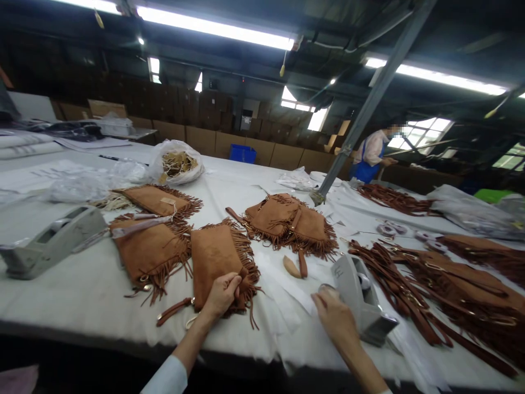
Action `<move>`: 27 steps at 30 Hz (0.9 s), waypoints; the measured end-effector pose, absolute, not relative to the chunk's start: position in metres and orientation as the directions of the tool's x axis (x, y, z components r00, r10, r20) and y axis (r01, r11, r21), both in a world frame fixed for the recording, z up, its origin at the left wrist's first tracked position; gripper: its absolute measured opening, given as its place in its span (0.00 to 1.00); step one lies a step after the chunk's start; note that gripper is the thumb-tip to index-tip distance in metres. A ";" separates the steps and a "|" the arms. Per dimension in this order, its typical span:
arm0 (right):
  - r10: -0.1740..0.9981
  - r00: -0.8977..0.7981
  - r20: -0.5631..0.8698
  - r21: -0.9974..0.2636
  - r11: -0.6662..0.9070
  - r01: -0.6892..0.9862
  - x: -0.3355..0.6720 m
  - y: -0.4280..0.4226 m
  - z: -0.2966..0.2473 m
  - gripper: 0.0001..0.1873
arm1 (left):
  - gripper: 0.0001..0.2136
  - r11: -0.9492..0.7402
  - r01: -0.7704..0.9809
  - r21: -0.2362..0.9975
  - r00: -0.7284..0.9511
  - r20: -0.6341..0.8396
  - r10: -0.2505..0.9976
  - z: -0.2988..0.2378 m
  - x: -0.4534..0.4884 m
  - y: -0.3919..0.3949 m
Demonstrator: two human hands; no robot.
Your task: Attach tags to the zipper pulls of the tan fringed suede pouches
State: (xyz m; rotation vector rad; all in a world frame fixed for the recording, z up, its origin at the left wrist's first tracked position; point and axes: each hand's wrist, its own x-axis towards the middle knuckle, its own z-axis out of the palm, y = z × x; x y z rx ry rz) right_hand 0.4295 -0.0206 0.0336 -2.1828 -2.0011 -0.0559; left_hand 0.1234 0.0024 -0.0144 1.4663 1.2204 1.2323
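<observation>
A brown fringed suede bag (pixel 214 257) lies flat near the table's front edge, its wrist strap (pixel 175 312) pointing left. My left hand (pixel 223 293) is closed in a pinch on the bag's lower right part, beside the fringe. At the left side of a grey tape dispenser (pixel 359 301), my right hand (pixel 337 317) has its fingers closed by a shiny clear piece of tape (pixel 328 289); its fingertips are partly hidden. Between the hands and farther back, a short brown strap (pixel 302 264) rests next to a tan curved piece (pixel 291 267).
More fringed bags lie left (pixel 150 249) and behind (pixel 283 216). Brown straps (pixel 394 279) and a bag pile (pixel 467 279) cover the right. A second tape dispenser (pixel 53 241) stands left. A metal post (pixel 361 126) rises from the table. A co-worker (pixel 371 153) stands beyond.
</observation>
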 end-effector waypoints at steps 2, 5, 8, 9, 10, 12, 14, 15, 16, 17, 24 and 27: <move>0.986 0.025 0.162 -0.160 0.001 0.987 0.418 -0.021 0.030 0.18 | 0.20 -0.171 0.162 0.972 0.041 0.166 0.985 -0.015 0.124 0.003; 0.992 -0.051 0.112 -0.103 0.063 0.993 0.406 -0.017 0.027 0.12 | 0.20 -0.166 0.166 0.972 0.043 0.161 0.986 -0.016 0.124 0.002; 0.988 -0.136 0.076 -0.024 0.138 0.990 0.400 -0.014 0.028 0.09 | 0.20 -0.168 0.164 0.972 0.046 0.163 0.986 -0.014 0.125 0.001; 0.983 -0.161 0.087 -0.017 0.163 0.987 0.397 -0.014 0.029 0.10 | 0.20 -0.170 0.162 0.972 0.048 0.164 0.985 -0.013 0.125 0.001; 0.978 -0.181 0.101 -0.022 0.184 0.983 0.395 -0.016 0.029 0.11 | 0.20 -0.171 0.159 0.972 0.051 0.165 0.985 -0.013 0.125 0.002; 0.972 -0.215 0.093 -0.036 0.219 0.975 0.388 -0.021 0.029 0.13 | 0.20 -0.174 0.151 0.973 0.054 0.167 0.984 -0.013 0.126 0.002; 0.970 -0.240 0.037 -0.032 0.241 0.970 0.380 -0.026 0.025 0.12 | 0.20 -0.173 0.144 0.974 0.052 0.167 0.985 -0.013 0.126 0.003; 0.970 -0.243 0.008 -0.023 0.243 0.970 0.377 -0.028 0.022 0.11 | 0.20 -0.171 0.140 0.975 0.051 0.165 0.985 -0.013 0.126 0.003; 0.972 -0.235 -0.012 -0.014 0.235 0.972 0.375 -0.029 0.019 0.12 | 0.20 -0.169 0.136 0.976 0.052 0.164 0.985 -0.012 0.126 0.003; 0.976 -0.215 -0.016 -0.018 0.215 0.976 0.374 -0.029 0.016 0.13 | 0.20 -0.167 0.132 0.977 0.054 0.161 0.985 -0.012 0.125 0.003; 0.991 0.109 -0.076 -0.825 -0.124 0.551 0.393 -0.008 0.005 0.10 | 0.19 -0.135 0.057 0.989 0.045 0.133 0.990 -0.008 0.125 0.002; 0.967 0.146 -0.207 -0.950 -0.234 0.206 0.391 -0.009 0.002 0.06 | 0.18 -0.085 -0.018 0.996 0.034 0.085 0.996 -0.007 0.126 0.004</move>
